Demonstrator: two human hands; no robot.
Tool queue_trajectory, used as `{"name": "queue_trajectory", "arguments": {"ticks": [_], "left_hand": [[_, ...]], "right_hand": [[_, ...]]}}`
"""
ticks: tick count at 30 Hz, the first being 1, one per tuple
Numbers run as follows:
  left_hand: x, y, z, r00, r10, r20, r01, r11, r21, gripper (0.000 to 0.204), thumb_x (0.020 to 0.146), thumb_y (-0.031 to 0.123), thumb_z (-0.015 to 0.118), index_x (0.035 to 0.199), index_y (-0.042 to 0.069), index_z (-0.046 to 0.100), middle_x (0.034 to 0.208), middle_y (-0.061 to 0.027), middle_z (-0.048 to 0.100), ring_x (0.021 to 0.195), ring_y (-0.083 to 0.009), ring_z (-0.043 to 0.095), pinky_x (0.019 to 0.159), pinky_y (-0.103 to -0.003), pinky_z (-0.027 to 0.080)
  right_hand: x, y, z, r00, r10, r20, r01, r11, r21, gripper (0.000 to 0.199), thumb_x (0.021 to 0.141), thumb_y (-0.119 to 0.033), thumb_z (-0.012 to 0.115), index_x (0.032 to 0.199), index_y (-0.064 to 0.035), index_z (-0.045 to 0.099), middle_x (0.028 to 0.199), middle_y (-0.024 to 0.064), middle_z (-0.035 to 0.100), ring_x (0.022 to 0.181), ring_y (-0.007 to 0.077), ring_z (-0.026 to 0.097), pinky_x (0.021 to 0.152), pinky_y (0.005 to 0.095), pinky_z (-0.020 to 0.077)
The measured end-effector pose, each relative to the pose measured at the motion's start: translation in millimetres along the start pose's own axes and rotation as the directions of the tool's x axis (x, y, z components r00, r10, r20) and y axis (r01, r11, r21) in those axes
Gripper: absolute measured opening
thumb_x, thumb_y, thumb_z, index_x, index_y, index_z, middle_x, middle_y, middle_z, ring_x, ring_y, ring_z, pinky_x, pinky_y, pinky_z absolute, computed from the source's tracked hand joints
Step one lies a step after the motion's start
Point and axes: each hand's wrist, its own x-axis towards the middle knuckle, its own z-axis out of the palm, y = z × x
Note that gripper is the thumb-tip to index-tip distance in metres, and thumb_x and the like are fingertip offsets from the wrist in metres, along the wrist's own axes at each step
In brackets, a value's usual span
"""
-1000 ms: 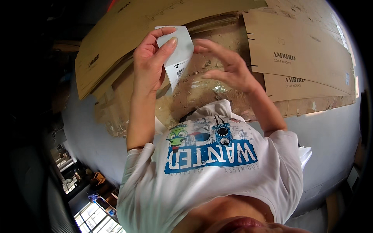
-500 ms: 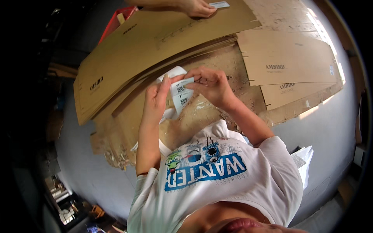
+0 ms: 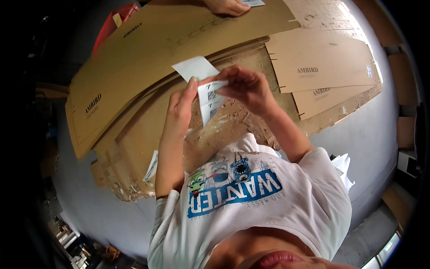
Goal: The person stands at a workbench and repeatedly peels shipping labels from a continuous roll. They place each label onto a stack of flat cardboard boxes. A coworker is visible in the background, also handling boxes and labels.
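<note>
A strip of white labels [image 3: 207,104] with printed square codes is stretched between my two hands, above the worktable. My left hand [image 3: 180,105] pinches it at the left edge, thumb pointing up. At its right edge, my right hand [image 3: 247,89] grips the strip with bent fingers. One blank white length of the strip [image 3: 195,67] sticks out beyond my fingers, over the edge of the large flat cardboard sheets [image 3: 148,58]. The lower end hangs down between my wrists. Whether a label is peeling from its backing I cannot tell.
Another person's hand [image 3: 227,6] rests on the far cardboard sheet, at a white label [image 3: 253,2]. Smaller flat cartons [image 3: 327,62] lie at the right. A red bin [image 3: 112,27] stands far left. The worn tabletop [image 3: 237,119] has torn patches; white paper [image 3: 152,166] hangs at its near edge.
The strip's blank upper length has unfolded and now stretches out farther left and away. Its curled lower part no longer shows. The other person's hand stays by its label.
</note>
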Motion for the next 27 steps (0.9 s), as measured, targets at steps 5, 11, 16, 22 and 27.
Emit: {"name": "queue_trajectory", "arguments": {"ticks": [5, 11, 16, 22, 27], "left_hand": [[5.6, -1.0, -8.1, 0.996, 0.068, -0.056, -0.069, 0.997, -0.021, 0.051, 0.099, 0.036, 0.038, 0.109, -0.007, 0.063, 0.1, -0.0098, 0.065, 0.091, -0.0132, 0.058, 0.085, -0.025, 0.043], [13.2, 6.5, -3.7, 0.999, 0.006, -0.033, -0.008, 0.997, -0.082, 0.048, 0.099, 0.034, 0.041, 0.106, -0.007, 0.064, 0.1, -0.0112, 0.066, 0.09, -0.0139, 0.06, 0.084, -0.025, 0.045], [23.5, -2.9, -9.6, 0.974, -0.083, -0.21, 0.038, 0.977, -0.21, 0.037, 0.098, 0.023, 0.046, 0.104, -0.01, 0.061, 0.103, -0.0178, 0.066, 0.093, -0.0201, 0.064, 0.083, -0.028, 0.05], [19.0, -13.3, -55.1, 0.931, -0.009, -0.364, -0.125, 0.93, -0.345, 0.024, 0.094, 0.013, 0.052, 0.101, -0.009, 0.061, 0.102, -0.0196, 0.064, 0.094, -0.0283, 0.064, 0.086, -0.04, 0.053], [2.6, -17.6, -71.0, 0.913, -0.02, -0.406, -0.141, 0.921, -0.363, 0.023, 0.092, 0.012, 0.055, 0.101, -0.008, 0.061, 0.098, -0.0172, 0.064, 0.096, -0.0262, 0.062, 0.09, -0.043, 0.051]], "right_hand": [[3.7, -5.3, 4.0, 0.999, -0.022, 0.024, 0.026, 0.98, -0.198, 0.02, 0.081, 0.009, 0.064, 0.099, 0.0013, 0.061, 0.093, 0.0039, 0.064, 0.085, 0.009, 0.06, 0.075, 0.0231, 0.0498], [0.4, -1.4, 3.3, 0.935, -0.349, 0.069, 0.334, 0.795, -0.507, 0.017, 0.078, 0.007, 0.066, 0.093, -0.0009, 0.066, 0.09, 0.0061, 0.066, 0.077, 0.0147, 0.063, 0.067, 0.0257, 0.0516], [4.9, -15.4, 0.0, 0.883, -0.457, 0.109, 0.422, 0.667, -0.614, 0.017, 0.077, 0.006, 0.067, 0.089, -0.0048, 0.07, 0.095, 0.0077, 0.064, 0.086, 0.0196, 0.063, 0.075, 0.0262, 0.0501], [35.0, -90.0, -42.5, 0.81, -0.523, -0.266, 0.36, 0.801, -0.478, 0.011, 0.084, -0.008, 0.065, 0.094, -0.0019, 0.065, 0.09, 0.0056, 0.064, 0.083, 0.0113, 0.06, 0.071, 0.0259, 0.0478], [100.9, -91.4, -121.0, 0.87, -0.334, -0.362, -0.184, 0.462, -0.868, 0.027, 0.079, -0.022, 0.071, 0.096, -0.0014, 0.065, 0.075, 0.0064, 0.063, 0.071, 0.0161, 0.061, 0.063, 0.0308, 0.0472]]}}
